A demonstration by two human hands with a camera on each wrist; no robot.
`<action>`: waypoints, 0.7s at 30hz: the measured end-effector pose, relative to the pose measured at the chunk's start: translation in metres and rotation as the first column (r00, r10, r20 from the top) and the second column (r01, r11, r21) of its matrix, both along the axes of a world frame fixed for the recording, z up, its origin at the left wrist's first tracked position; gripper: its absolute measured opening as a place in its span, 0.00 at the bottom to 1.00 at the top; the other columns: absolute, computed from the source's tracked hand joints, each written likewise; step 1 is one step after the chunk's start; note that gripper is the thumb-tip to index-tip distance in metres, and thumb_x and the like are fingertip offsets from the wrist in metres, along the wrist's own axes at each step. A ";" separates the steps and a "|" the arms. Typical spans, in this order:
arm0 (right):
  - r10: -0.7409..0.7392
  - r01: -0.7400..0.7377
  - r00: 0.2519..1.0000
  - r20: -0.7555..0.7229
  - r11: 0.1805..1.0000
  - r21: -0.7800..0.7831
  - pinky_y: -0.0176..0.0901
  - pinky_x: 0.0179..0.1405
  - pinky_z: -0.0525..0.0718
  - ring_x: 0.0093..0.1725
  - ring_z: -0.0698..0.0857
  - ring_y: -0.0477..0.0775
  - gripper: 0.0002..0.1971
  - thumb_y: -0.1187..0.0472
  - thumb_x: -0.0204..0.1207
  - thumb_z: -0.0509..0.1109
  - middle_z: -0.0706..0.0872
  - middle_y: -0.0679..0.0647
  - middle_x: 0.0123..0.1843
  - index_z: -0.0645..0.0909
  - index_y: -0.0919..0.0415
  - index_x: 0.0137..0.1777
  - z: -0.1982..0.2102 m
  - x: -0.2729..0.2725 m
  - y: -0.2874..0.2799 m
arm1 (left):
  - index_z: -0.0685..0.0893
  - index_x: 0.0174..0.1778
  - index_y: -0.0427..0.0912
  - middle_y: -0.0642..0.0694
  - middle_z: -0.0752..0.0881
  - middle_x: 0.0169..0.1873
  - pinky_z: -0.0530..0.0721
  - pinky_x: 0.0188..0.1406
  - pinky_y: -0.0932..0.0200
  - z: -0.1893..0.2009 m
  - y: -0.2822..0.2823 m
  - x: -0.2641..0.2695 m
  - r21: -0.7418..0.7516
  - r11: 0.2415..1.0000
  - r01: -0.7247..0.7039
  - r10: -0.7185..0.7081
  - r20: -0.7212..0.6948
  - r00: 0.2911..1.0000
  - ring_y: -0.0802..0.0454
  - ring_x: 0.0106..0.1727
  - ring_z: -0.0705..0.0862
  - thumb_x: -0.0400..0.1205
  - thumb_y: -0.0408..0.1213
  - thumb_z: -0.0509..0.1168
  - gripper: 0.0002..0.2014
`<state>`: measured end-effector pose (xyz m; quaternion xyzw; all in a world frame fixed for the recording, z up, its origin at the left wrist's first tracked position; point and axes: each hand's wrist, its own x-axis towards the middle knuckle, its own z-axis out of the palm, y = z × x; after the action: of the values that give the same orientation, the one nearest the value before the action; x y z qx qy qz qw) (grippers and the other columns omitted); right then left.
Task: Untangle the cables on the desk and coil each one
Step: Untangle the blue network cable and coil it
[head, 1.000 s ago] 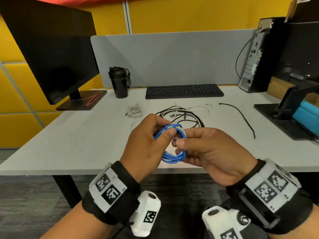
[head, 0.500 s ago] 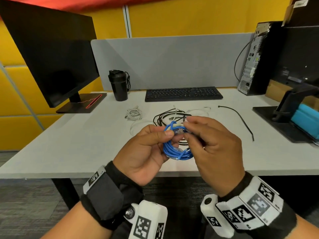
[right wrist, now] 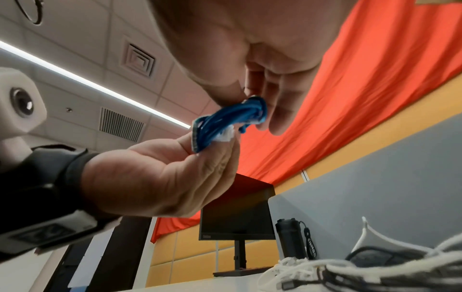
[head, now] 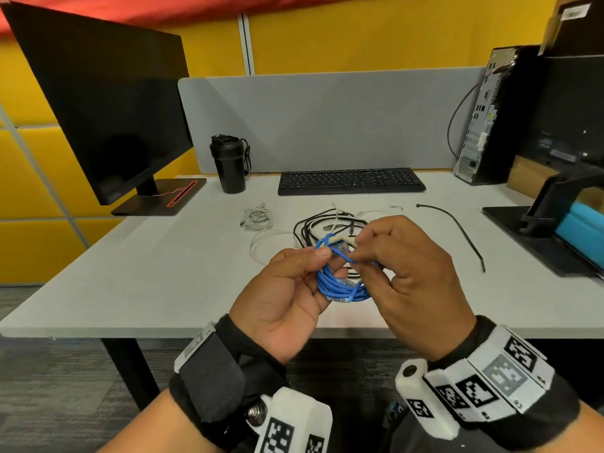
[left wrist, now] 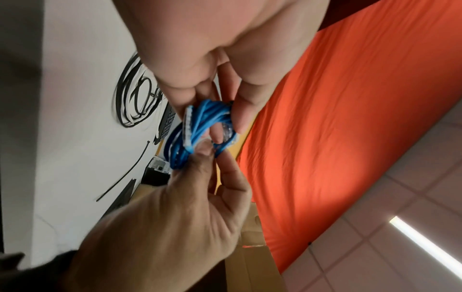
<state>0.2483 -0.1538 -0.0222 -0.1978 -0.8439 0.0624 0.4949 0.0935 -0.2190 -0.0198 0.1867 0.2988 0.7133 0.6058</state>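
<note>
Above the front edge of the table (head: 98,289), in the head view, a coiled blue cable (head: 340,282) is held between the left hand (head: 287,295) and the right hand (head: 411,273); both grips are clamped on it. Behind, black cables (head: 313,227) are lying on the table.

In the left wrist view, the blue cable (left wrist: 200,122) is pinched by both thumbs.

In the right wrist view, the blue cable (right wrist: 225,122) is seen between both hands.

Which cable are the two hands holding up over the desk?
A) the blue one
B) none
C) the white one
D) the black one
A: the left hand and the right hand both pinch the coiled blue cable; the black cable tangle lies on the grey desk.
</note>
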 end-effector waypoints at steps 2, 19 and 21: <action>0.006 -0.008 0.998 0.064 1.000 0.020 0.35 0.40 0.79 0.44 0.83 0.53 0.02 0.71 0.74 0.75 0.83 0.55 0.48 0.87 0.65 0.41 0.004 0.002 0.001 | 0.79 0.62 0.33 0.31 0.90 0.50 0.91 0.43 0.54 -0.003 0.000 0.000 0.007 1.000 0.022 -0.022 0.021 1.000 0.44 0.43 0.91 0.71 0.25 0.70 0.23; 0.167 -0.344 0.911 -0.377 0.812 -0.471 0.50 0.38 0.91 0.44 0.92 0.54 0.27 0.56 0.60 0.84 0.89 0.50 0.45 0.74 0.42 0.54 0.034 0.007 -0.014 | 0.85 0.51 0.46 0.39 0.86 0.60 0.75 0.68 0.31 0.004 -0.008 -0.014 0.188 0.956 0.226 -0.164 -0.294 0.941 0.41 0.61 0.83 0.62 0.40 0.86 0.24; 0.128 -0.266 0.942 -0.310 0.848 -0.458 0.45 0.35 0.90 0.40 0.91 0.51 0.30 0.53 0.60 0.83 0.88 0.48 0.42 0.71 0.38 0.57 0.036 0.007 -0.019 | 0.87 0.46 0.48 0.41 0.88 0.55 0.77 0.61 0.37 0.006 -0.008 -0.015 0.193 0.959 0.206 -0.120 -0.380 0.917 0.42 0.56 0.85 0.65 0.36 0.83 0.17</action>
<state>0.2549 -0.1732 0.0135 -0.2187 -0.7409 0.3528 0.5280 0.0782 -0.2273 -0.0140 0.4086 0.3048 0.6427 0.5719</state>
